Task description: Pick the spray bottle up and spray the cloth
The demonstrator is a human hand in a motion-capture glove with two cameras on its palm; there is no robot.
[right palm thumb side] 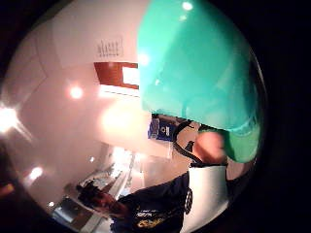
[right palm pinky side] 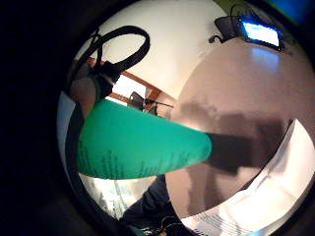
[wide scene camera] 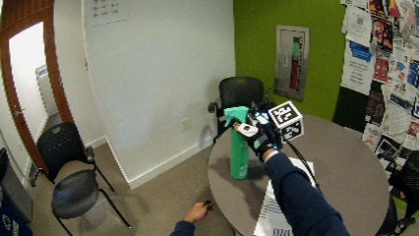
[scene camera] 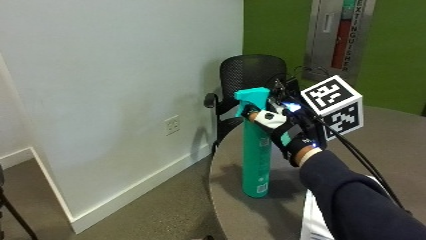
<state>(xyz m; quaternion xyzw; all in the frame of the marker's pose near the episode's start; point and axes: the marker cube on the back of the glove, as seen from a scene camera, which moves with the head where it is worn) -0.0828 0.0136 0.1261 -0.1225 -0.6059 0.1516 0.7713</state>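
A tall teal spray bottle (scene camera: 256, 155) stands upright near the round table's (scene camera: 393, 135) edge, its base on or just above the top. My gloved right hand (scene camera: 286, 132) grips its neck just under the teal spray head, fingers curled round it. In the wide outside view the same bottle (wide scene camera: 239, 152) and hand (wide scene camera: 258, 135) show at the table's (wide scene camera: 340, 157) left edge. The bottle's body (right palm pinky side: 138, 147) fills the palm views (right palm thumb side: 194, 63). A white striped cloth (scene camera: 308, 220) lies flat on the table beside my sleeve, also seen in the little finger side view (right palm pinky side: 266, 196).
A black mesh office chair (scene camera: 249, 75) stands just behind the bottle against the white wall. Another black chair (wide scene camera: 69, 172) sits on the floor to the left. A lit screen (right palm pinky side: 261, 32) rests at the table's far side. Green wall with posters lies beyond.
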